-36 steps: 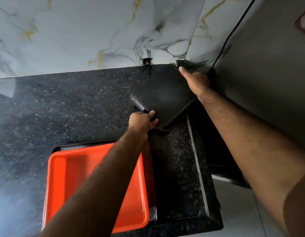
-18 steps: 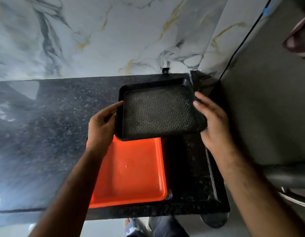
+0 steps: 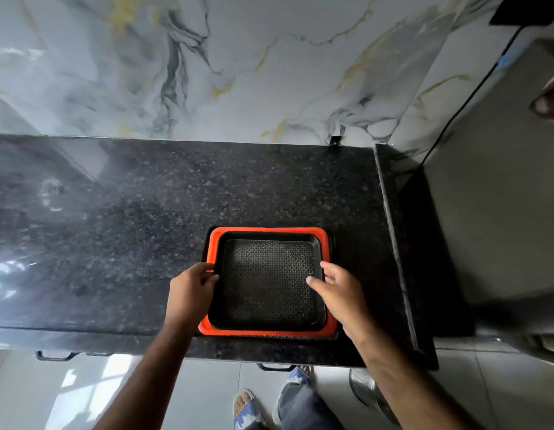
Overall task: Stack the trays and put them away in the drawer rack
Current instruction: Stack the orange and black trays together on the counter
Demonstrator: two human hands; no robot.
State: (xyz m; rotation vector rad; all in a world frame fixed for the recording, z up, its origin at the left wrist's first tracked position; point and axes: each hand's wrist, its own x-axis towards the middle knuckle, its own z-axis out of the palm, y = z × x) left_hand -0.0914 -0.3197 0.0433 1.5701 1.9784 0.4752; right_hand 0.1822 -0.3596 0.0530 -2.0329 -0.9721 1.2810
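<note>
A black tray (image 3: pixel 268 282) with a patterned floor sits nested inside an orange tray (image 3: pixel 326 240), toward the 5 o'clock part of the dark speckled tabletop (image 3: pixel 145 231), near its front edge. The left hand (image 3: pixel 191 291) is at the black tray's 9 o'clock rim, fingers curled against it. The right hand (image 3: pixel 339 290) rests at the 3 o'clock rim, its grip loose and open, thumb over the edge.
</note>
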